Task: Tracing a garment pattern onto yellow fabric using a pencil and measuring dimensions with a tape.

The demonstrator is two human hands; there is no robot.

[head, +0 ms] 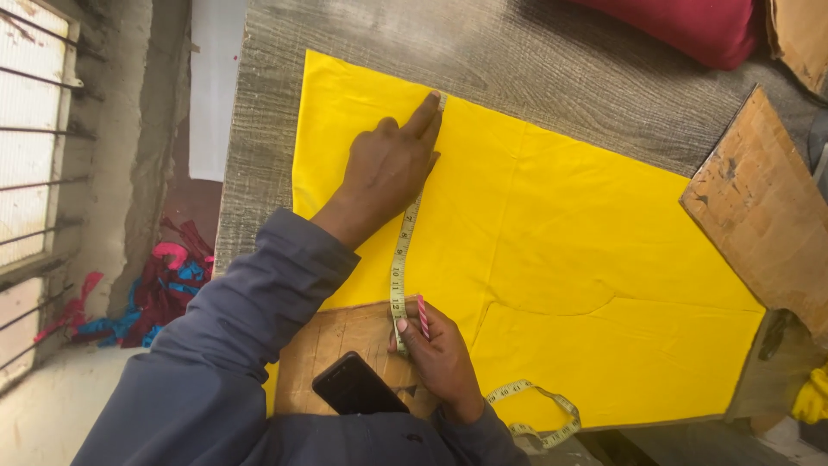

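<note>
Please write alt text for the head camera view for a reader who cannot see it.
A person stretches a measuring tape across yellow fabric on a grey wooden table, the left hand pinning its far end, the right hand holding the near end with a pink pencil.

Daylight came from the barred window [30,129] at the left and was overexposed there; the yellow cloth [552,259] looked bright and evenly lit, shadows under the hands were soft, and the picture was mostly sharp
</note>
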